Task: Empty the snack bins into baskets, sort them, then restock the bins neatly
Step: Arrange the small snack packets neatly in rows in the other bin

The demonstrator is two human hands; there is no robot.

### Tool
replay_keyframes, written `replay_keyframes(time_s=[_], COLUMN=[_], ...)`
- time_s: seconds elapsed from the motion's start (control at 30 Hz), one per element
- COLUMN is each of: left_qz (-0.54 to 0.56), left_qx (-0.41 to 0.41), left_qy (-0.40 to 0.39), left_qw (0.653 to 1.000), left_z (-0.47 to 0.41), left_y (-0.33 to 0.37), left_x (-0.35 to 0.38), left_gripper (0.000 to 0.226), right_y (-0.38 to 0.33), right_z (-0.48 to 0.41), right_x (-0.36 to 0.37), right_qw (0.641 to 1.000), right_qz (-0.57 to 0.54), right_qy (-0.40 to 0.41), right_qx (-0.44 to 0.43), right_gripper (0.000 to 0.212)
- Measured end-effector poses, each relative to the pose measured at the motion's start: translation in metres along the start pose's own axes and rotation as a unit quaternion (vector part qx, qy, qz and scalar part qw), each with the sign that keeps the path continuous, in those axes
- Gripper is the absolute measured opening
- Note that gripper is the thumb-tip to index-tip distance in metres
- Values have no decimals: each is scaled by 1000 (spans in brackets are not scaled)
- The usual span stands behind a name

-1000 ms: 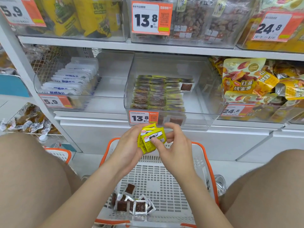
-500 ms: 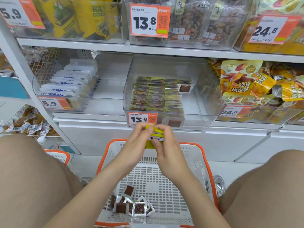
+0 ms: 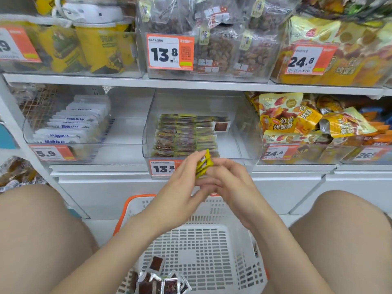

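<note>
Across the upper half ran the white shelf [image 3: 191, 84], w/ clear bins side by side along its front edge. Below it, btwn your bare knees, sat the white basket [image 3: 135, 206] w/ an orange rim. Its mesh floor was mostly bare in the middle and at right, and a small heap of brown packets [image 3: 163, 282] lay in its near-left corner.

The centre bin [image 3: 244, 128], w/ a price tag [image 3: 162, 168] reading 13.8, was open on top. It held rows of packets [image 3: 184, 134] packed against its left wall and front, and the right part of its floor was bare up to the right wall. One brown packet [image 3: 221, 126] stood at the back-right end of the rows. The L neighbour bin held white packets [image 3: 70, 126]; the R one held heaped sweet-potato bags [image 3: 297, 122].

Your left hand [image 3: 180, 187] and right hand [image 3: 231, 183] met just in front of the centre bin's front lip, above the basket's far rim. Both gripped one small stack of yellow packets [image 3: 204, 163]: L thumb and fingers pinched its left side, R fingers curled round its right side. The stack stood tilted, its top corner overlapping the bin's front wall in view. Whether it had crossed the lip, can't tell.
</note>
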State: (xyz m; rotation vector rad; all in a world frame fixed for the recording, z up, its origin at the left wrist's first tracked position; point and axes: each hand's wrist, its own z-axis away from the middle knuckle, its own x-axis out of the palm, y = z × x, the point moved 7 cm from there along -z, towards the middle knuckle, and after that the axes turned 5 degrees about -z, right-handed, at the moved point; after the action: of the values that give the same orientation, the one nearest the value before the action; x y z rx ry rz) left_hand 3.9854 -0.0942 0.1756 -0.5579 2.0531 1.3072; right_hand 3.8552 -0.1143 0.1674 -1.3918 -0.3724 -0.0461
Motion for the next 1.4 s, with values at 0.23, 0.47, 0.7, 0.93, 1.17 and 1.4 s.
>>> replay_keyframes(time_s=[0.23, 0.47, 0.7, 0.93, 1.17, 1.4], left_qz=[231, 332, -15, -266, -242, -245], left_qx=[-86, -134, -184, -60, -106, -95], left_qy=[41, 49, -70, -163, -244, -242], left_qw=[968, 932, 980, 948, 933, 934], left_z=[-33, -71, -113, -132, -131, -129], left_y=[-1, -12, -54, -78, -91, -89], left_x=[-18, -8, 0, 28, 41, 41], left_gripper=[29, 30, 67, 55, 69, 54], right_y=[-43, -49, -84, -52, -12, -18], right_z=[-13, -44, -121, -219, -282, -285], right_x=[-16, 2, -41, -60, -94, -85], right_qw=[916, 833, 804, 645, 723, 635], right_qz=[350, 507, 568, 758, 686, 756], right_qy=[41, -40, 52, 72, 81, 147], right_qx=[-192, -218, -169, -68, 4, -59], right_gripper=[55, 56, 44, 53, 52, 69])
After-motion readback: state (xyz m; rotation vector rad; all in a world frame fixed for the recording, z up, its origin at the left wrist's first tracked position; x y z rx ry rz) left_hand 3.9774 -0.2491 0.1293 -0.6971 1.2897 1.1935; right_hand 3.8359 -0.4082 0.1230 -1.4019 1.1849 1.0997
